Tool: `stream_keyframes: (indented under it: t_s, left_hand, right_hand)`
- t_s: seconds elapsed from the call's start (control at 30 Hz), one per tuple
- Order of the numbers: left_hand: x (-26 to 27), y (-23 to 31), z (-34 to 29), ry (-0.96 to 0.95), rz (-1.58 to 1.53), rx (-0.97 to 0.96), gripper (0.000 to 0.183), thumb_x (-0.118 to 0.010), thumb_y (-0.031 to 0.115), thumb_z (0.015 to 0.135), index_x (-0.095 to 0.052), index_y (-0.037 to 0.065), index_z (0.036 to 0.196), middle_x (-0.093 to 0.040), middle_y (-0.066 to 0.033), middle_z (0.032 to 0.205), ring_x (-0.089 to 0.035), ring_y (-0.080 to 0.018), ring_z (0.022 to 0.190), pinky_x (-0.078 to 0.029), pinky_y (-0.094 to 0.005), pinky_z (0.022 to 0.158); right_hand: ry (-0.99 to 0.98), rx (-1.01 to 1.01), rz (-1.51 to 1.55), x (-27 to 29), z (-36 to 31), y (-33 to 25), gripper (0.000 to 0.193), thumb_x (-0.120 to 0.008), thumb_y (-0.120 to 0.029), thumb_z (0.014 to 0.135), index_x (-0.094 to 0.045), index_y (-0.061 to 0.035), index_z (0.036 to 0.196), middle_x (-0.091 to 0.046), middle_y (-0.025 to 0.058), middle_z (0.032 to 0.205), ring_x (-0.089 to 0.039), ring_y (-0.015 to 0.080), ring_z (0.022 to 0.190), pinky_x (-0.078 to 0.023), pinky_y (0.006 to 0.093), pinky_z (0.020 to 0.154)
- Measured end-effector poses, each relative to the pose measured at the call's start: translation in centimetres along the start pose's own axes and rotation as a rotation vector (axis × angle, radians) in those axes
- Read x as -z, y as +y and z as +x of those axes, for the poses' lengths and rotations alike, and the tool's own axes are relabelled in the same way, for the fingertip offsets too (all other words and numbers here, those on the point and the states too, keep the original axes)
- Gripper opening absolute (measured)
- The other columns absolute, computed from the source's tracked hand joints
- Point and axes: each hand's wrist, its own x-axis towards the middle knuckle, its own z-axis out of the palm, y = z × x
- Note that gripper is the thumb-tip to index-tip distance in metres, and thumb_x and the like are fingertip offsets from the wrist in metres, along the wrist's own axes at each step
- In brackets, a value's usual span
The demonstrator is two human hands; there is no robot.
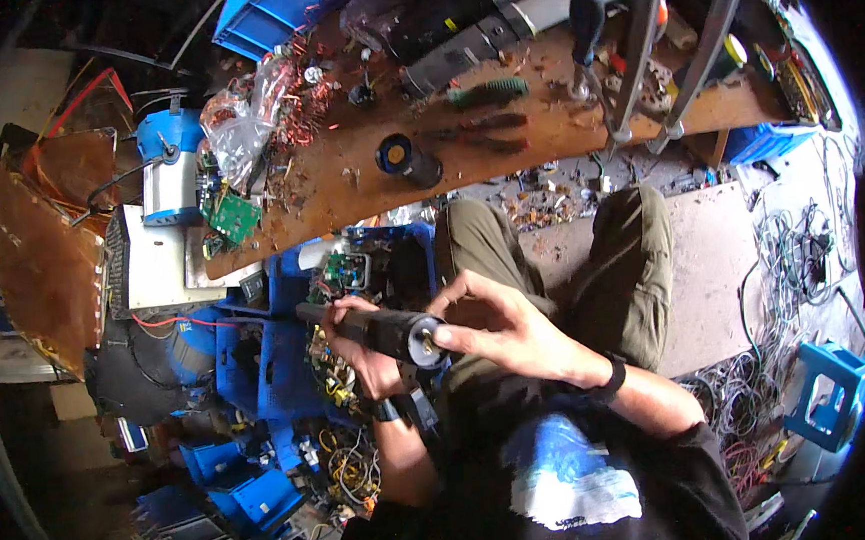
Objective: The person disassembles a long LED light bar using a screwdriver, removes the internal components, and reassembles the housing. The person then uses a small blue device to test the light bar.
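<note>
A black cylindrical device (371, 329) with a long body is held slantwise above my lap. My left hand (364, 360) is closed around its body from below. Its pale round end face with a small brass-coloured part (425, 342) points toward my right hand (502, 330). My right thumb presses at that brass-coloured part, and the index finger curves over to the rim of the end, so this hand is closed on it too. On the bench, beyond my hands, a black round housing (423, 168) stands with an orange-brown centre.
The wooden bench (338, 211) carries red-handled pliers (488, 134), a green-handled tool (488, 92), a blue-handled screwdriver (587, 18) and scraps. Blue crates (277, 371) with electronic parts stand at the left. Tangled cables (802, 244) and a blue stool (830, 393) are at the right.
</note>
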Motion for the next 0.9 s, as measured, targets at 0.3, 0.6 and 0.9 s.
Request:
stream_keyframes:
  t_s: [0.3, 0.6, 0.9]
  left_hand:
    - [-3.3, -5.1, -2.0, -0.069, 0.497, -0.555, 0.01, -0.065, 0.019, 0.102, -0.058, 0.012, 0.103, -0.04, 0.0081, 0.07, -0.041, -0.0064, 0.059, -0.054, -0.0299, 0.084]
    - [-9.5, -11.7, 0.8, -0.364, 0.777, -0.165, 0.024, -0.061, 0.04, 0.107, -0.055, 0.018, 0.116, -0.044, 0.0032, 0.082, -0.05, -0.0145, 0.078, -0.047, -0.0588, 0.116]
    - [-9.0, -12.2, 6.9, -0.751, 1.971, -0.915, 0.071, -0.08, 0.009, 0.092, -0.044, 0.002, 0.153, -0.039, -0.0179, 0.16, -0.042, -0.0337, 0.149, -0.033, -0.046, 0.125]
  right_hand:
    - [-0.041, 0.061, -0.76, 3.3, -3.2, -2.9, 0.07, -0.098, -0.026, 0.076, -0.063, 0.0003, 0.131, -0.065, 0.0149, 0.121, -0.067, 0.0319, 0.114, -0.056, 0.0402, 0.098]
    - [-0.029, 0.103, -1.132, 2.0, -3.0, -3.9, 0.076, -0.089, -0.031, 0.085, -0.055, 0.0069, 0.141, -0.07, 0.0271, 0.118, -0.074, 0.0425, 0.104, -0.06, 0.0441, 0.09]
    - [0.592, -0.089, -0.532, 6.8, -3.1, -8.2, 0.083, -0.088, -0.024, 0.082, -0.051, 0.0084, 0.149, -0.068, 0.0141, 0.13, -0.062, 0.021, 0.12, -0.046, 0.0359, 0.107]
